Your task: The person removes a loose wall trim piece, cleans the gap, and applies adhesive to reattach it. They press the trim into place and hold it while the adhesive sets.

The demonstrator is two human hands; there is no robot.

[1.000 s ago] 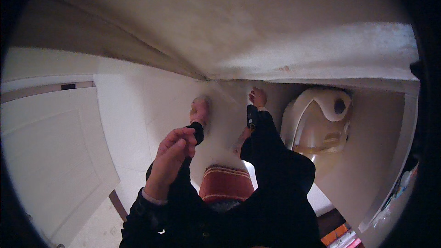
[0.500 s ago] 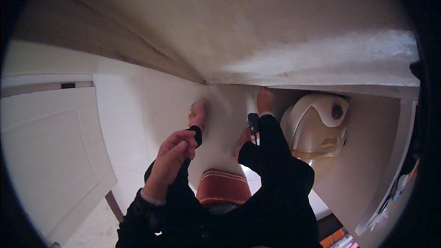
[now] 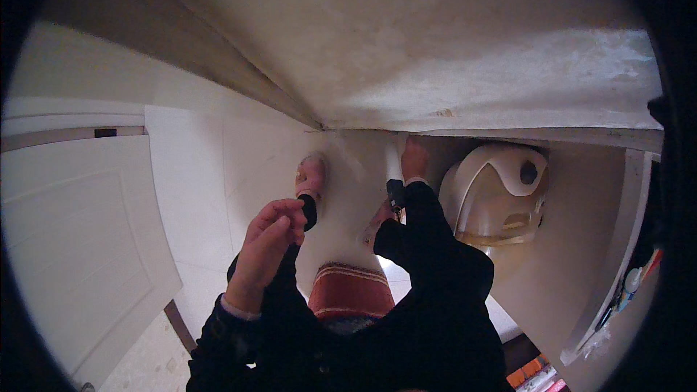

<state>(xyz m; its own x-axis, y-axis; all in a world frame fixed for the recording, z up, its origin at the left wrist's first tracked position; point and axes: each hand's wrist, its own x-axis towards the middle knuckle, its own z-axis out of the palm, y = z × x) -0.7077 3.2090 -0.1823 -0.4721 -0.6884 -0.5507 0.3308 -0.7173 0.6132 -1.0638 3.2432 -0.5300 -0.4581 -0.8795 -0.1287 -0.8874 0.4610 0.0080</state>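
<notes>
Low ahead of me, my right hand [image 3: 414, 159] is closed at the bottom edge of a pale, stained panel [image 3: 465, 94]. Its fingertips are hidden, and what they grip I cannot make out. Just left of that hand runs a narrow white strip [image 3: 393, 156], with a small black object [image 3: 395, 192] below it, near my right foot. Whether the hand holds these I cannot tell. My left hand [image 3: 272, 239] hovers over my left leg, thumb against curled fingers, with nothing visible in it.
Right of my right arm stands a rounded cream and gold appliance [image 3: 497, 196] with a dark knob. A white panelled door [image 3: 87, 232] is on the left. A red striped fabric-covered piece [image 3: 352, 289] sits between my legs. My pink shoe [image 3: 312, 173] rests on the pale floor.
The whole view has shifted slightly. My right hand stays at the panel's bottom edge, and my left hand keeps its curled pose, a little higher in view.
</notes>
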